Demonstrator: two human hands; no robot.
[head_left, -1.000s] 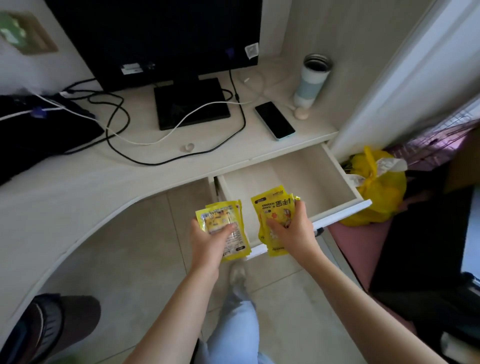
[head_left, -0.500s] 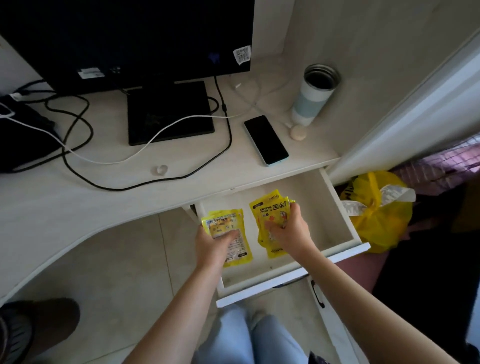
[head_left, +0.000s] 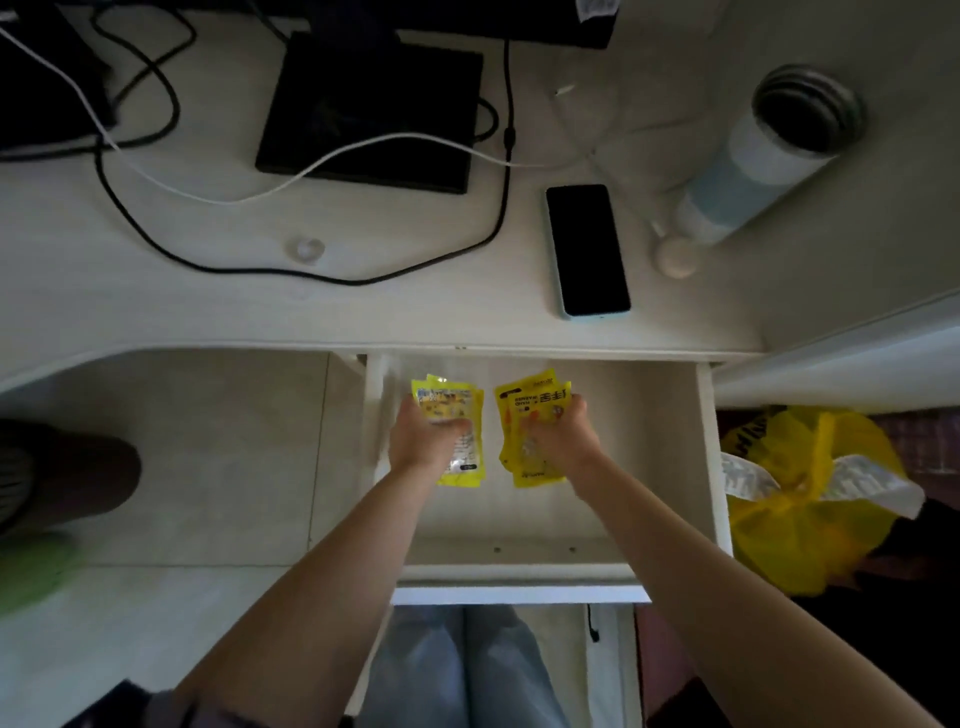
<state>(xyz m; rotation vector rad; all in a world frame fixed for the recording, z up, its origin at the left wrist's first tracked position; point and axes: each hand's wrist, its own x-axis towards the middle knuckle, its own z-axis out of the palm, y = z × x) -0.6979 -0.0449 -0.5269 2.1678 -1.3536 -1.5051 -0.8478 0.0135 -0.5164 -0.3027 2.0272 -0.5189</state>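
Since the earlier frames, both hands have advanced from above the drawer front to the rear half of the open drawer (head_left: 639, 467), close to the edge of the desk (head_left: 156, 301).

1. Left grip (head_left: 426, 439): fingers are curled round the left packet stack (head_left: 448, 402), with the thumb lying across its printed face. The stack is yellow, and its lower end protrudes below the hand.
2. Right grip (head_left: 560, 436): fingers are curled round the right packet stack (head_left: 530, 397). This stack is also yellow and is fanned slightly, so several packet edges show.
3. The two stacks sit side by side with a narrow gap between them, not touching. Both are inside the drawer outline, nearer its left wall. It cannot be determined whether they rest on the drawer floor or are held just above it.
4. Both forearms extend over the drawer front panel.

Desk items, all well apart from the hands:
- phone (head_left: 587, 249), face up, directly behind the drawer;
- tumbler (head_left: 769, 156), upright, lid off, at the right rear;
- small round object (head_left: 675, 262), just beside the tumbler base;
- monitor base (head_left: 371, 109), with a black cable (head_left: 498, 208) and a white cable (head_left: 363, 148) running across the surface.

A yellow bag (head_left: 810, 499) lies on the floor to the right of the drawer.
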